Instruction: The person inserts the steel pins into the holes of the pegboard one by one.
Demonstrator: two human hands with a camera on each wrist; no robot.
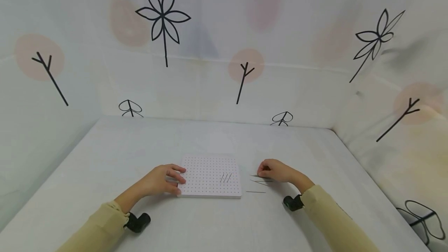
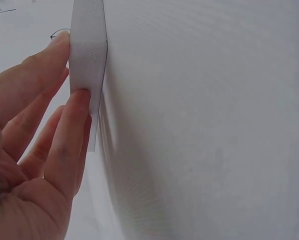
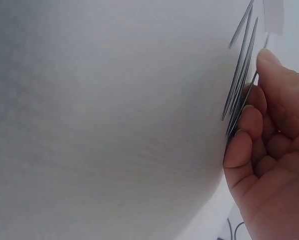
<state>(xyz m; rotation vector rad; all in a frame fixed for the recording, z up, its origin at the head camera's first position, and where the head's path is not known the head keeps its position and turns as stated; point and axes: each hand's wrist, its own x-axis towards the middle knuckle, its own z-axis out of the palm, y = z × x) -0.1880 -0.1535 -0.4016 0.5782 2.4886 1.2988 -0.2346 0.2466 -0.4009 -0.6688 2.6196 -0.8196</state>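
Observation:
A white perforated board (image 1: 206, 170) lies flat on the table, with three thin metal pins (image 1: 225, 177) standing in its right part. My left hand (image 1: 174, 181) rests against the board's left edge; in the left wrist view its straight fingertips (image 2: 78, 100) press on the board's side (image 2: 88, 55). Several loose metal pins (image 1: 258, 183) lie on the table just right of the board. My right hand (image 1: 263, 171) is curled over them. In the right wrist view the pins (image 3: 241, 85) lie under the fingertips (image 3: 245, 112), and thumb and fingers pinch one.
The table (image 1: 224, 224) is covered in white cloth and walled on three sides by white fabric (image 1: 210, 49) printed with black leaf and twig figures. One pin (image 1: 255, 192) lies apart, nearer to me. Black wrist cameras (image 1: 138, 222) sit under both sleeves.

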